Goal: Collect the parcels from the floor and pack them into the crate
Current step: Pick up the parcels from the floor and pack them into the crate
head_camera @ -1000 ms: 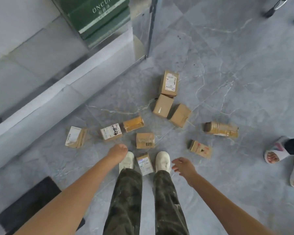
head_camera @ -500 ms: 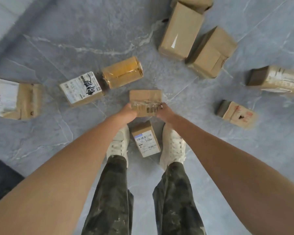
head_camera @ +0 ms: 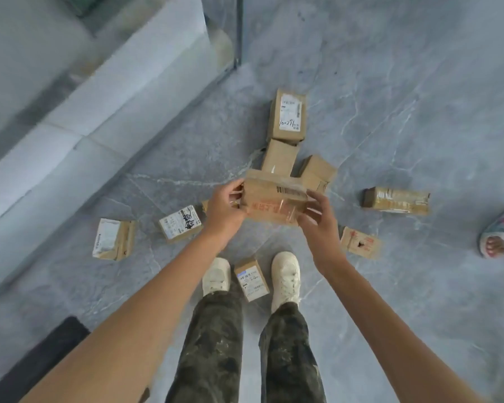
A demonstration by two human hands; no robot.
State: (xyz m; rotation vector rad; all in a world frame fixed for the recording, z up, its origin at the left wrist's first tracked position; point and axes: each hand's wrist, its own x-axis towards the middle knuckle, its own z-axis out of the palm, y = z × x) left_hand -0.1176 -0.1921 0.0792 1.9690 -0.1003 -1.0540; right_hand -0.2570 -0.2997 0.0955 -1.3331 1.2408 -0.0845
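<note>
- The held parcel (head_camera: pixel 274 200) is a brown carton with clear tape, a barcode and red print. It sits at the centre of the frame, lifted clear of the grey marbled floor (head_camera: pixel 419 112) between both hands.
- The left hand (head_camera: pixel 223 209) grasps the carton's left end, its fingers curled round the edge.
- The right hand (head_camera: pixel 317 216) grips the right end, fingers bent against the carton's side.
- Above the held parcel three cartons lie close together on the floor. The labelled parcel (head_camera: pixel 287 116) is farthest up, the plain parcel (head_camera: pixel 280 161) just below it, and the angled parcel (head_camera: pixel 317 170) beside that, partly hidden.
- Right of centre lie the long taped parcel (head_camera: pixel 396 200) and, lower down, the small red-marked parcel (head_camera: pixel 360 242).
- Left of centre lie the scribbled-label parcel (head_camera: pixel 180 223) and, further left, the white-label parcel (head_camera: pixel 112 238), near the foot of the pale ledge (head_camera: pixel 70 135).
- The blue-label parcel (head_camera: pixel 251 279) lies at lower centre — between the white shoes (head_camera: pixel 216 274).
- A dark mat (head_camera: pixel 35 362) fills the lower left corner, and a slippered foot (head_camera: pixel 499 239) shows at the right edge.
</note>
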